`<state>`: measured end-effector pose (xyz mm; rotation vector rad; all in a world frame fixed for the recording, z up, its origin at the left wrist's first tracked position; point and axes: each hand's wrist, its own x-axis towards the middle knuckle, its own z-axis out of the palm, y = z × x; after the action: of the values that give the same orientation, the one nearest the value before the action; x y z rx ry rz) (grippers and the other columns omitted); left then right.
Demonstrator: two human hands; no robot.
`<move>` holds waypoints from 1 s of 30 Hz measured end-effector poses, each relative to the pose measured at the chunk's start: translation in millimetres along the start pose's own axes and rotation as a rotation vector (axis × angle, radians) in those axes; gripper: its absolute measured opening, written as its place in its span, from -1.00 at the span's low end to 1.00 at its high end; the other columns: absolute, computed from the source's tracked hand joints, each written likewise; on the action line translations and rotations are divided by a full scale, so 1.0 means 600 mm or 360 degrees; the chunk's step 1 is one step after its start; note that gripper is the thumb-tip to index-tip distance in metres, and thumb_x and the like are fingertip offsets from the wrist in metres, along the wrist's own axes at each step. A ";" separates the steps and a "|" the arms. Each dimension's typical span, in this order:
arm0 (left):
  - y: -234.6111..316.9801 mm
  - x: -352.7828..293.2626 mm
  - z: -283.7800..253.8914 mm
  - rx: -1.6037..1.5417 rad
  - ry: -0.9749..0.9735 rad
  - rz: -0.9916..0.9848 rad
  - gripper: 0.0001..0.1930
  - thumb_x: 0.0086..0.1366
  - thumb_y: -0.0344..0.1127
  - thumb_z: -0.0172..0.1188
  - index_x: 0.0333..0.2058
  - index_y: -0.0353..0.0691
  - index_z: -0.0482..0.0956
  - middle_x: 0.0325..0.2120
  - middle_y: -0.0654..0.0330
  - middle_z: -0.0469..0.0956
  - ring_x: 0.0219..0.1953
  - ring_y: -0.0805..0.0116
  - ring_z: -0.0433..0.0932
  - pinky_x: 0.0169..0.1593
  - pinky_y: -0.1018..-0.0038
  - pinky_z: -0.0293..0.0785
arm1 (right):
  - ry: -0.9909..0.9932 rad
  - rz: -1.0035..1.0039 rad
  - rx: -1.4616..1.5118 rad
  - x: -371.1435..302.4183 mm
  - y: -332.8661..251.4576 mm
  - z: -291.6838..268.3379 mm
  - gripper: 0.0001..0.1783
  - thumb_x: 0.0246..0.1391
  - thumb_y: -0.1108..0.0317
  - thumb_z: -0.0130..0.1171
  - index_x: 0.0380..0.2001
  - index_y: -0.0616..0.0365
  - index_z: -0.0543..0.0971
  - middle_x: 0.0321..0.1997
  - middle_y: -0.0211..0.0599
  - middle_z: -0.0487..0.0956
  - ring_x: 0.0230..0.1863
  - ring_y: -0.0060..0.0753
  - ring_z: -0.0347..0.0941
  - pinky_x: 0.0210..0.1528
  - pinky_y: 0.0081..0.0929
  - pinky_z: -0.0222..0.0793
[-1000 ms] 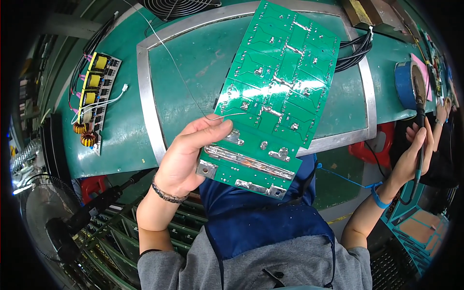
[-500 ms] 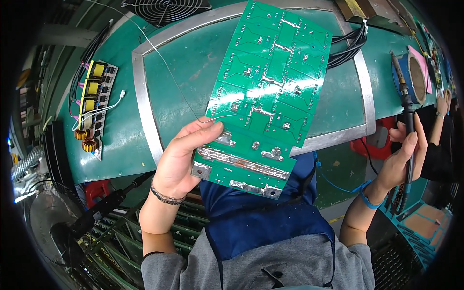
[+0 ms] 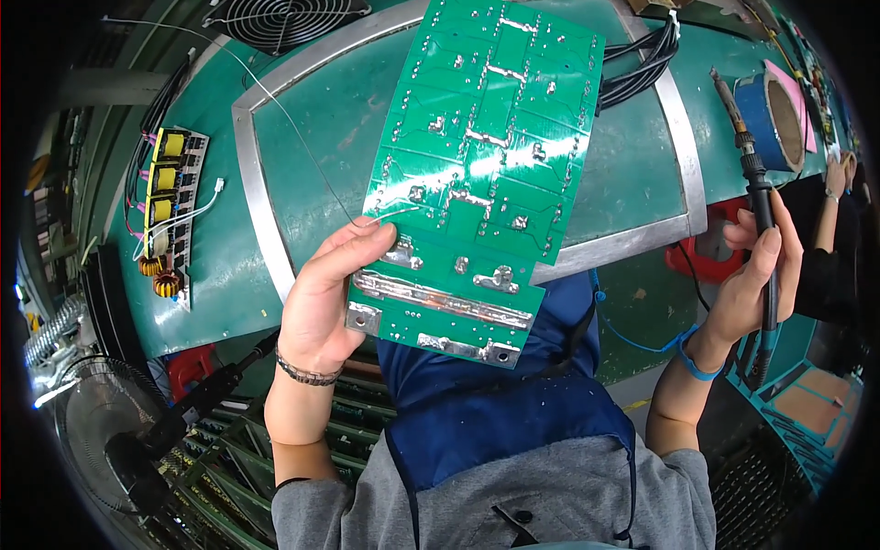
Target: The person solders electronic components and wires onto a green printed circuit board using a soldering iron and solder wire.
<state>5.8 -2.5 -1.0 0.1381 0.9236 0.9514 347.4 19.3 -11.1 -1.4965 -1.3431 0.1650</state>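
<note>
My left hand [image 3: 335, 284] is closed on the lower left edge of a large green circuit board [image 3: 486, 165], its soldered side facing up. Under the same thumb runs a thin solder wire [image 3: 291, 117], its short end lying over the board and its long part trailing to the upper left. Solder blobs and a wide tinned strip cross the board's lower part. Off to the right, my right hand [image 3: 756, 270] grips the black handle of a soldering iron [image 3: 759, 197]. The iron's tip points up and away, apart from the board.
On the green bench [image 3: 632, 174] lies a metal frame [image 3: 261, 202]. A board with yellow transformers [image 3: 170, 183] lies left; black cables [image 3: 642, 69] and a fan grille [image 3: 284, 14] are at the back. A blue roll [image 3: 765, 119] stands right, near another person's arm [image 3: 830, 206].
The board and my left hand have shifted slightly left in view, as has the bench. The soldering iron has moved a little left and lower, still in my right hand.
</note>
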 end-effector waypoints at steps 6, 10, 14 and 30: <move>-0.001 0.000 -0.004 0.0013 0.0048 0.0021 -0.78 0.31 -0.40 0.07 -0.10 -0.32 0.48 -0.24 0.15 0.60 -0.23 0.41 0.61 -0.13 0.48 0.57 | -0.0006 -0.0033 -0.0014 0.000 -0.002 -0.001 -0.57 0.28 0.24 -0.05 -0.01 0.43 0.48 -0.32 -0.05 0.62 -0.41 -0.54 0.51 -0.32 -0.63 0.41; 0.000 0.001 -0.004 -0.0007 -0.0004 0.0011 -0.76 0.31 -0.40 0.07 -0.07 -0.31 0.47 -0.23 0.15 0.60 -0.23 0.40 0.61 -0.13 0.46 0.58 | 0.0006 -0.0083 -0.0031 0.002 0.000 0.001 -0.59 0.28 0.26 -0.05 -0.01 0.43 0.48 -0.33 -0.04 0.62 -0.44 -0.53 0.51 -0.35 -0.63 0.42; 0.001 0.003 0.000 -0.0017 -0.0069 0.0007 -0.75 0.31 -0.39 0.07 -0.05 -0.31 0.46 -0.20 0.15 0.59 -0.21 0.41 0.61 -0.13 0.46 0.58 | 0.0043 -0.0113 -0.0052 0.004 -0.007 -0.014 -0.59 0.28 0.27 -0.06 -0.02 0.44 0.48 -0.34 -0.03 0.62 -0.46 -0.52 0.51 -0.38 -0.63 0.41; -0.005 -0.002 -0.011 0.0085 -0.0298 0.0106 -0.54 0.41 -0.19 -0.07 0.16 -0.38 0.27 0.02 0.05 0.48 0.00 0.32 0.53 0.07 0.41 0.47 | 0.0088 -0.0097 0.0073 0.017 -0.003 -0.007 -0.60 0.28 0.25 -0.05 -0.01 0.38 0.48 -0.37 -0.12 0.61 -0.47 -0.57 0.48 -0.40 -0.66 0.37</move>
<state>2.3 -7.2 -5.8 0.3002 0.7753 0.9584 352.5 24.7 -2.6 -1.4105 -1.3303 0.1139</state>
